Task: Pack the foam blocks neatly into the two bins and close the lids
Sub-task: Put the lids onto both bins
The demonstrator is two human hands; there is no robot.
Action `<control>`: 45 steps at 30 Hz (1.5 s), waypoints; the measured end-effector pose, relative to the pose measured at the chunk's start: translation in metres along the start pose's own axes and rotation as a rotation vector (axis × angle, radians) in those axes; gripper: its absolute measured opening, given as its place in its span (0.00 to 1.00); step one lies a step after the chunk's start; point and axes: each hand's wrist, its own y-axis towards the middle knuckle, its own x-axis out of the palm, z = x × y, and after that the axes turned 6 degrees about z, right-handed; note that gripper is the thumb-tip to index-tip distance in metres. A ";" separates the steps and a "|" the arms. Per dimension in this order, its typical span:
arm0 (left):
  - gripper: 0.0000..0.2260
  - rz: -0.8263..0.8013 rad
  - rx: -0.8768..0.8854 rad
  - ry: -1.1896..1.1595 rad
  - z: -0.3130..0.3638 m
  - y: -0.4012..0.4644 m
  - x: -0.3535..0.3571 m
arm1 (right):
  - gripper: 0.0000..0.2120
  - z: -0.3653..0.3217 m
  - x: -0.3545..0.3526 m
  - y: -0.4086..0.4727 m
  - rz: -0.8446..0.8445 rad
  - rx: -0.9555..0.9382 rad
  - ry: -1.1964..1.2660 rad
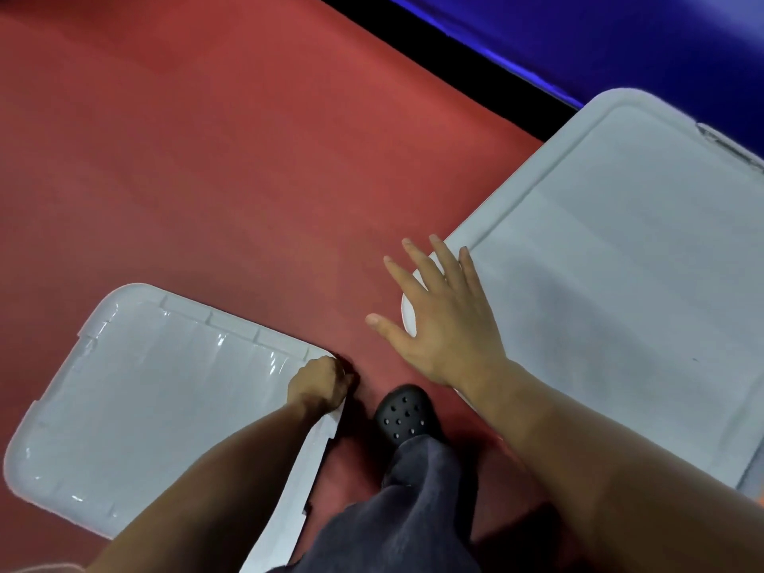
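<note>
White plastic lid [144, 403] sits lower left of the frame on the red floor [248, 159], and the left hand [318, 384] has its fingers curled round the lid's corner. The right hand [442, 320] is spread wide and flat over the corner of the closed bin [620, 262] at right. A black clog [403, 415] shows at bottom centre.

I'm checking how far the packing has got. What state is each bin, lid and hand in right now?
Right bin: lid on, covering the top; whether latched, cannot tell.
Left lid: underside up, held at one corner; nothing of a bin shows under it.
Left hand: fingers curled, gripping the left lid's corner.
Right hand: fingers spread straight, over the right bin's near corner.
</note>
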 end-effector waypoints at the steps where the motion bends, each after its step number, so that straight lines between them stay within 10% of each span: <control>1: 0.13 0.024 0.018 -0.017 0.001 0.000 -0.010 | 0.38 0.000 0.000 -0.001 -0.008 0.000 0.009; 8: 0.15 0.297 -0.019 -0.444 0.012 -0.003 -0.167 | 0.35 0.008 -0.032 -0.002 -0.180 0.086 0.364; 20: 0.16 0.584 0.424 -0.944 0.121 -0.132 -0.422 | 0.34 -0.022 -0.209 0.008 0.039 0.244 0.425; 33: 0.11 -0.082 0.942 -1.258 0.282 -0.328 -0.438 | 0.47 0.037 -0.385 -0.113 0.137 0.922 1.052; 39: 0.09 -0.369 0.991 -1.345 0.335 -0.385 -0.375 | 0.63 0.072 -0.407 -0.229 0.043 1.158 0.995; 45: 0.10 -0.601 0.964 -1.343 0.384 -0.438 -0.291 | 0.57 0.097 -0.393 -0.351 0.145 1.430 1.057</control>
